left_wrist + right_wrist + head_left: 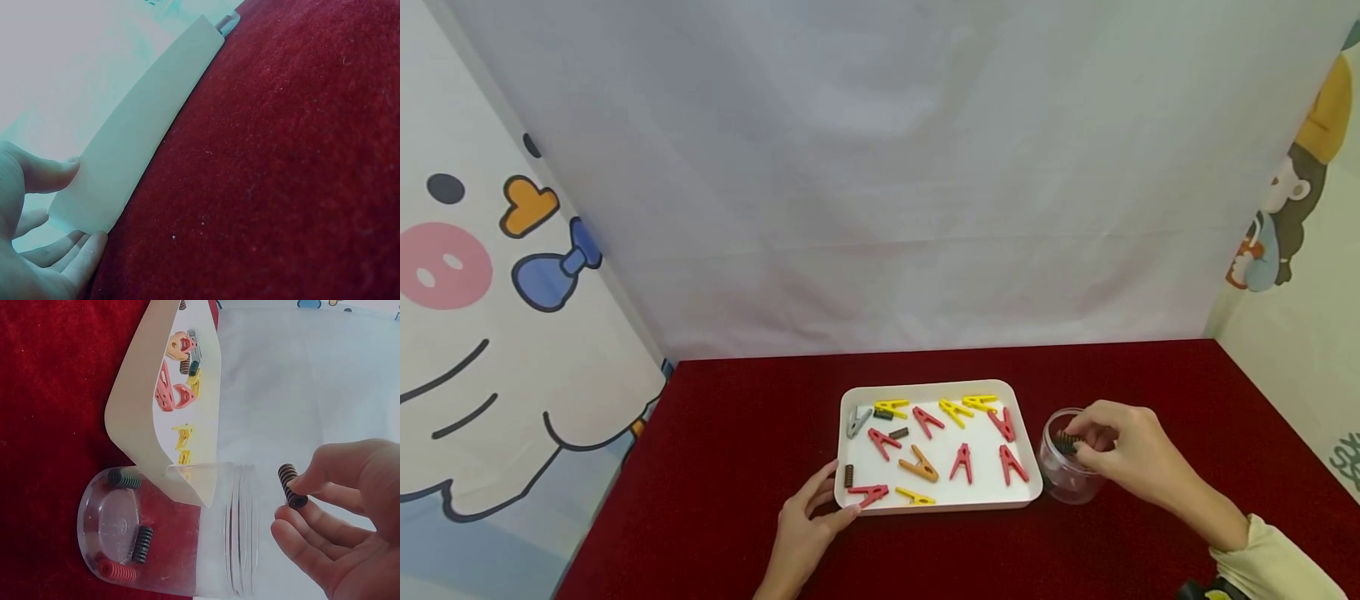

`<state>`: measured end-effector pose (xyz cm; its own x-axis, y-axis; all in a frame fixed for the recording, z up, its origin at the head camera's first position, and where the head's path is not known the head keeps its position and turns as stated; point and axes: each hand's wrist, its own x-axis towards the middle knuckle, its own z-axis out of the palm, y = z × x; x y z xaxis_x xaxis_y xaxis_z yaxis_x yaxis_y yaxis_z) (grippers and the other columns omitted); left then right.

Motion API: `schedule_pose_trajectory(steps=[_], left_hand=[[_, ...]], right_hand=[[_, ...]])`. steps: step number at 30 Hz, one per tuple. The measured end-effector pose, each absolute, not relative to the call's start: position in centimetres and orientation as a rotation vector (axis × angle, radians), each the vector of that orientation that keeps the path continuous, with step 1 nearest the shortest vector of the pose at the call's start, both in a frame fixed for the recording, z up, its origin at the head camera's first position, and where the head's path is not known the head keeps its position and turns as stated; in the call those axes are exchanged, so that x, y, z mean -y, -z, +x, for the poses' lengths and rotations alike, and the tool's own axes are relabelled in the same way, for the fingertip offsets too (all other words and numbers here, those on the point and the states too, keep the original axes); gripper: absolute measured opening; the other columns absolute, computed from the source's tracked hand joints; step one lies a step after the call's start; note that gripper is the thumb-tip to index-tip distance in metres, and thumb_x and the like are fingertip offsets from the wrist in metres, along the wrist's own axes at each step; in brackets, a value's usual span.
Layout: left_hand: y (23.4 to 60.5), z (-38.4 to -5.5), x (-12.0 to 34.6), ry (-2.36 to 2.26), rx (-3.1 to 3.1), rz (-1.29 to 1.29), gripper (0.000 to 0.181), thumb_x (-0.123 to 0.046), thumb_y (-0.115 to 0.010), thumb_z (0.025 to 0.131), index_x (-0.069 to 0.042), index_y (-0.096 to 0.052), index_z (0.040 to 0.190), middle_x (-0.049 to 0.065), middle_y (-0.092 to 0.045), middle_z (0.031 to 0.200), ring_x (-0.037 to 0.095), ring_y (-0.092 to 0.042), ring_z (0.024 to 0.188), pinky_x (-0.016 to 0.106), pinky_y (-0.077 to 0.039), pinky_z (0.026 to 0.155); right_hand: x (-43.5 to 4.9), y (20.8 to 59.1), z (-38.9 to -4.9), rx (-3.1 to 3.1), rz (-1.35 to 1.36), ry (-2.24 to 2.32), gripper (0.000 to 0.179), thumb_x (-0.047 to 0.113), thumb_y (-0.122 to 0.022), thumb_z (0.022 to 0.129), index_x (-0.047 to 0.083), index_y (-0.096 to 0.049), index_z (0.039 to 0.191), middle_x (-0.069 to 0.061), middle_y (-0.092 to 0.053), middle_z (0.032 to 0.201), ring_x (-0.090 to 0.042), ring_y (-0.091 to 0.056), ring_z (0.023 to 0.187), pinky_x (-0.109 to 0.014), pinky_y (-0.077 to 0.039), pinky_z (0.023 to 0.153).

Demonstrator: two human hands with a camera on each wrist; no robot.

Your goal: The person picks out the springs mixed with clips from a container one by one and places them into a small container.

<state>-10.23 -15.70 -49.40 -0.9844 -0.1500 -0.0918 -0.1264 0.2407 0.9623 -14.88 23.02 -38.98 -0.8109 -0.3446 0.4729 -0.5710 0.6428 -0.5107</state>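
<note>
My right hand (1123,446) pinches a dark coil spring (292,485) between thumb and fingers. In the right wrist view the spring is just outside the mouth of a clear plastic jar (169,550). Inside the jar lie a green spring (125,479), a black spring (142,544) and a red spring (117,570). My left hand (808,525) grips the near left corner of a white tray (955,506), thumb on the front side and fingers around the left side. On the tray are red, yellow, orange and grey A-shaped plastic clips (963,461) and a few dark springs (848,476).
The jar stands close by the tray's right side. Both rest on a dark red cloth (722,467). A white curtain (925,183) rises behind the table, with cartoon-printed panels (512,350) at the left and right.
</note>
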Motion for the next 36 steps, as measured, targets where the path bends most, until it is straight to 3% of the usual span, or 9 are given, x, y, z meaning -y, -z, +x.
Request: schedule_pose_trajectory(steps=[19,26,36], left_hand=[[49.56,-10.3,15.82,1.927,2.44,0.266,0.069,-0.011,-0.08,0.074,-0.013,-0.052,0.136,0.014,-0.059,0.119,0.026,-0.055,0.11,0.026,-0.05,0.076],[49.77,-10.39,15.88,1.937,2.445,0.259,0.07,-0.008,-0.079,0.074,-0.009,-0.05,0.138,0.015,-0.058,0.121,0.028,-0.054,0.111,0.026,-0.051,0.075],[49.76,-10.32,15.86,1.951,2.42,0.255,0.07,-0.009,-0.08,0.074,-0.012,-0.05,0.138,0.014,-0.058,0.122,0.027,-0.054,0.111,0.023,-0.05,0.075]], right_hand=[[-23.22,39.58,-15.24,2.505,0.745,-0.942,0.029,-0.014,-0.069,0.06,0.013,-0.065,0.069,0.014,-0.056,0.067,0.0,-0.048,0.056,-0.017,-0.042,0.049],[-23.15,39.82,-15.41,2.54,0.729,-0.917,0.028,-0.013,-0.069,0.062,0.014,-0.066,0.07,0.014,-0.055,0.067,0.001,-0.048,0.057,-0.019,-0.043,0.048],[-22.74,39.32,-15.38,2.575,0.718,-0.874,0.026,-0.012,-0.07,0.066,0.013,-0.067,0.075,0.011,-0.058,0.072,-0.001,-0.049,0.061,-0.022,-0.044,0.051]])
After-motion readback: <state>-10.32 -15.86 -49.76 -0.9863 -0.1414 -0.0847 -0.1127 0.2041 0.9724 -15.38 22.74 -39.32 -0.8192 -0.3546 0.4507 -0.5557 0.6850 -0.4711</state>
